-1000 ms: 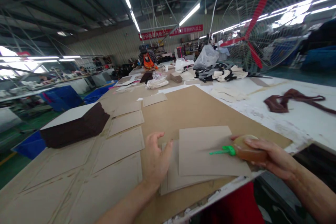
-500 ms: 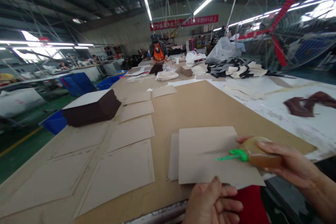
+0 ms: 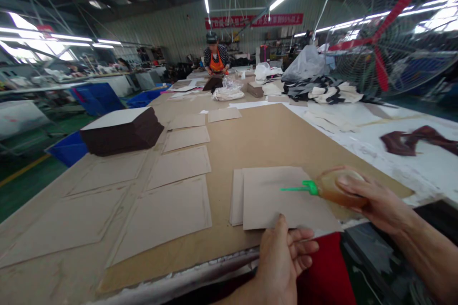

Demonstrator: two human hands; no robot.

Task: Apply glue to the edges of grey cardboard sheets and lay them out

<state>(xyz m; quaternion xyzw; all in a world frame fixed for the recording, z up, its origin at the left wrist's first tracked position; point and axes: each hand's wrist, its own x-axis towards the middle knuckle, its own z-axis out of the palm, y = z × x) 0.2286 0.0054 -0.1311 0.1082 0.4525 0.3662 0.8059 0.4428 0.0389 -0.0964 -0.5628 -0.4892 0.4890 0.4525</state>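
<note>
The counter point(image 3: 368, 162) runs long and white-topped away from the person, its near part covered by a broad, flat sheet of smooth brown board point(image 3: 257, 138). On the left sits a thick block of dark brown layers point(image 3: 143, 131) with a pale top; nearer, flat rectangular grey-beige cards point(image 3: 161, 219) lie in rows, well apart from the working spot. At the near edge is a small, uneven pile of similar stiff cards point(image 3: 236, 200), its top card point(image 3: 265, 200) shifted to the right, with one near corner seeming to jut past the counter.

That top card lies straight ahead of the left hand point(image 3: 282, 252) and leftward of the right one, its long axis running side to side. The left hand is the nearer — its thumb overlaps the near edge, the fingers half curled below; whether they pinch the card I cannot tell. The right hand point(image 3: 358, 193) has its fingers wrapped around a soft, amber-coloured plastic bottle point(image 3: 329, 185), tipped on its side over the card's right end. From it a thin bright-green nozzle point(image 3: 310, 188) points left — its tip over the card's middle, contact unclear.
</note>
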